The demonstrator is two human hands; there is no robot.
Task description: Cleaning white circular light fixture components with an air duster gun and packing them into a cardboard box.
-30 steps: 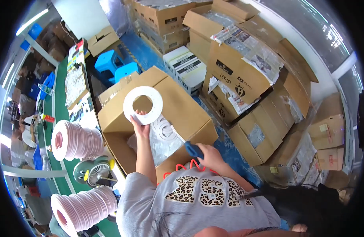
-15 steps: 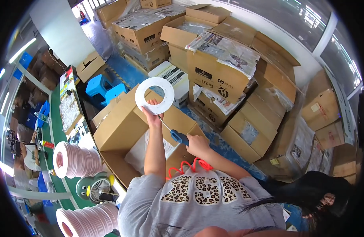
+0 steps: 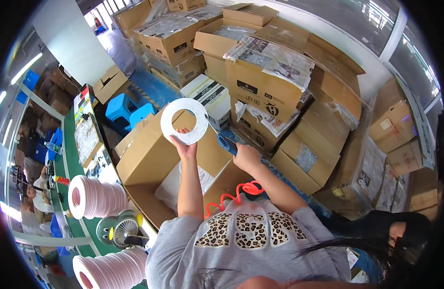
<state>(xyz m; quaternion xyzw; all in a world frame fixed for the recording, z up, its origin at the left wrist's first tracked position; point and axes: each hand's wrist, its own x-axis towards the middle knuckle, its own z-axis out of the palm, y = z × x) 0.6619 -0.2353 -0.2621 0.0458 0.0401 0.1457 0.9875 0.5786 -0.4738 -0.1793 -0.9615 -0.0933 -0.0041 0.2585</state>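
My left hand (image 3: 186, 148) holds up a flat white ring (image 3: 201, 120) by its lower edge, with fingertips showing through the round hole. To its right, my right hand (image 3: 246, 156) is wrapped round the handle of a blue air blow gun (image 3: 226, 143). The gun's thin nozzle points up beside the ring's right edge, apart from it. A red coiled hose (image 3: 231, 196) lies across in front of my shirt. Below my left forearm stands an open cardboard box (image 3: 140, 166), with white rings and plastic wrap inside.
Stacked cartons (image 3: 260, 94) fill the far side and the right. On the left, a green-topped workbench (image 3: 67, 166) carries large spools of pale tubing (image 3: 99, 196) and a small fan (image 3: 124, 232). Blue stools (image 3: 120, 113) stand beyond the open box.
The blow gun has swung up and right, its nozzle moving from the ring's lower edge to beside its right side. The ring has shifted slightly left and down in my left hand.
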